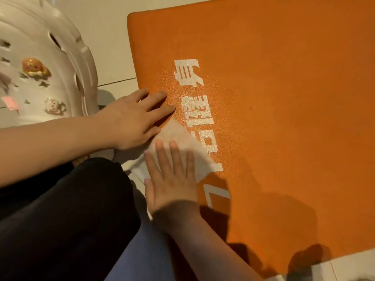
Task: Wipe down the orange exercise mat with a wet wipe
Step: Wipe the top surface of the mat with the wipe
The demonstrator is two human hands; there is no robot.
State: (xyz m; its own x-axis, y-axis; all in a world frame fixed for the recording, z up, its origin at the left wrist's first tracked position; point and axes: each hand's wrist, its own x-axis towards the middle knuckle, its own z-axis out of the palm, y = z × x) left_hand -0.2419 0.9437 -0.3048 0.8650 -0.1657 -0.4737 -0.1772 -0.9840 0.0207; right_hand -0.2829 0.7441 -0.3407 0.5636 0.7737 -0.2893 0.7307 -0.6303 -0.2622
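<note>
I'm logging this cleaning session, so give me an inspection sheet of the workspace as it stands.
Surface: pale tiled floor, orange mat lying flat on it.
Job's things: white wet wipe spread over the mat's near edge, beside white printed lettering.
Clutter: white plastic stool with stickers, left of the mat.
Hands: left hand flat, fingers straight, on the mat edge; right hand flat, pressing the wipe.
Cables: nothing seen.
Surroundings: person's dark-clothed legs in the foreground.
</note>
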